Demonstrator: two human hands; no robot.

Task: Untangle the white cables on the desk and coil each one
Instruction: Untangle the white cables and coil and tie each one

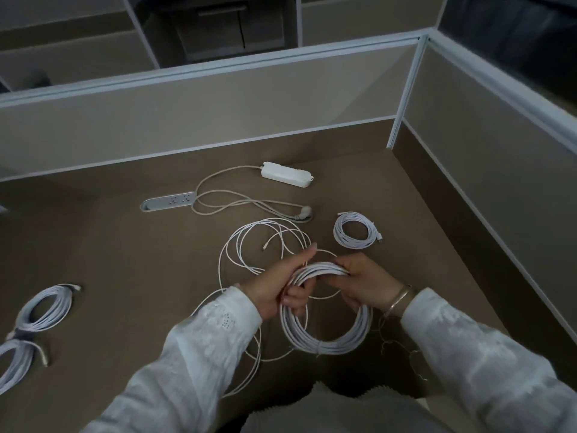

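Loops of loose cable sprawl beyond hand-held coil, near power strip

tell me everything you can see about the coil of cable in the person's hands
The held coil is a thin white cable wound into many round loops, looking like smooth plastic. It hangs tilted above the brown desk. The left hand grips its upper left side; the right hand pinches the upper right. Loose turns of white cable lie on the desk beyond the hands and near the left sleeve; whether they join the coil cannot be told.
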